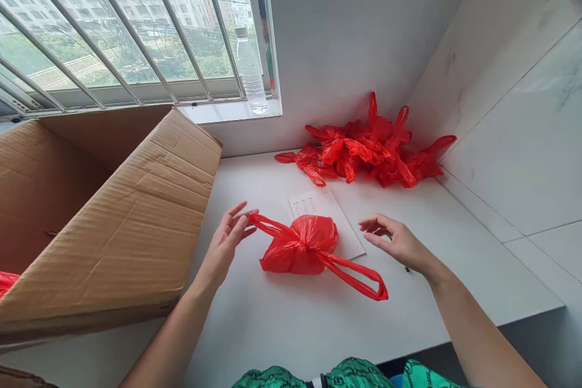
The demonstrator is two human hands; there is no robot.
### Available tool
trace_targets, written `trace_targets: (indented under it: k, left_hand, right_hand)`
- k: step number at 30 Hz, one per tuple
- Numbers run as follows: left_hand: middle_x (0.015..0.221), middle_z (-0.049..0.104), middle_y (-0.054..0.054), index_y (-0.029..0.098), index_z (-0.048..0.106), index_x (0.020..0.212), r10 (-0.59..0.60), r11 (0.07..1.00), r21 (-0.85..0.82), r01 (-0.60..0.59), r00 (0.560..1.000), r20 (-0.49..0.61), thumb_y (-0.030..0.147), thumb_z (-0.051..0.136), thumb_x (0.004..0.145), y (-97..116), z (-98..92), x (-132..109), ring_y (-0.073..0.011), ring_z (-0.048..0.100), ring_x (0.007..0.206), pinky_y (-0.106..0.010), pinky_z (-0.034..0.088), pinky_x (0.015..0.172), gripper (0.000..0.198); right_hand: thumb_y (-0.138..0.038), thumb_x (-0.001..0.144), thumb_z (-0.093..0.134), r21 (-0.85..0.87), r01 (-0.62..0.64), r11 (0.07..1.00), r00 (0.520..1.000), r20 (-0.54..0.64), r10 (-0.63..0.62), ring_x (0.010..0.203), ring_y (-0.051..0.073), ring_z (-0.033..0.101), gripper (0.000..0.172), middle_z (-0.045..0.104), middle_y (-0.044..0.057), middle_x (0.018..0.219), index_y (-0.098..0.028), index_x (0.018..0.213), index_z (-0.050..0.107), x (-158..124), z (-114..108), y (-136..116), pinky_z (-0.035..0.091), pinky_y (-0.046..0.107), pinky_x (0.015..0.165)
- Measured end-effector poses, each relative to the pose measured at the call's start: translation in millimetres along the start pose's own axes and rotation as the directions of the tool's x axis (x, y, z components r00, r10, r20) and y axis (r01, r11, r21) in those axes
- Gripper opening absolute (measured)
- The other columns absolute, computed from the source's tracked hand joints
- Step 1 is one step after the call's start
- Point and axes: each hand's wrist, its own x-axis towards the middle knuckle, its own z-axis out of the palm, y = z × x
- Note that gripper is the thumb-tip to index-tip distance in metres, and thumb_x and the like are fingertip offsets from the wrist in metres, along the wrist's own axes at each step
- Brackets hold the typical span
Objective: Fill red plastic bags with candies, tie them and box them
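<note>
One tied red thin-plastic bag (299, 253), mid white flat counter (254, 321), partly on white printed paper sheet (348, 239) | left hand (224, 244) spread loose by left red plastic loop (282, 231), contact unclear; right hand (394, 242) half-curled, empty, clear of bag's right | risk: one-sided tug could tip bag or drag sheet; hard yank may tear plastic
</note>
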Motion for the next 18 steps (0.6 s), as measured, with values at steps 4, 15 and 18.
trace_targets:
  k: [4, 15, 18]
  left_hand:
    - [0.141, 0.053, -0.011, 0.026, 0.054, 0.135, 0.031, 0.889, 0.437, -0.140, 0.968, 0.247, 0.058, 0.053, 0.092, 0, 10.8, -20, -0.0312, 0.049, 0.132, -0.049, 0.041, 0.111, 0.054]
    - [0.145, 0.051, -0.011, 0.020, 0.056, 0.124, 0.342, 0.489, 0.717, -0.498, 0.865, 0.367, 0.025, 0.037, 0.099, -17, 87.3, 5, -0.0247, 0.048, 0.134, -0.048, 0.037, 0.114, 0.031]
    - [0.151, 0.047, -0.010, 0.021, 0.052, 0.132, 0.380, 0.400, 0.752, -0.523, 0.842, 0.384, 0.024, 0.037, 0.099, -31, 84.3, 2, -0.0238, 0.040, 0.141, -0.049, 0.032, 0.118, 0.036]
  right_hand:
    - [-0.053, 0.088, 0.061, -0.444, 0.266, 0.855, 0.960, 0.044, -0.276, 0.142, 0.033, 0.039, 0.077, 0.033, 0.016, 0.157, -0.026, 0.153, 0.029, 15, 40, -2, 0.037, 0.057, 0.112]
    - [-0.044, 0.102, 0.036, -0.517, 0.440, 0.735, 0.891, 0.149, -0.429, 0.143, 0.023, 0.040, 0.072, 0.045, 0.016, 0.152, -0.013, 0.159, 0.005, 94, 107, -4, 0.031, 0.050, 0.119]
    - [-0.042, 0.101, 0.036, -0.563, 0.397, 0.725, 0.906, 0.113, -0.408, 0.148, 0.025, 0.029, 0.070, 0.034, 0.015, 0.159, -0.014, 0.159, 0.010, 87, 117, 7, 0.030, 0.050, 0.120]
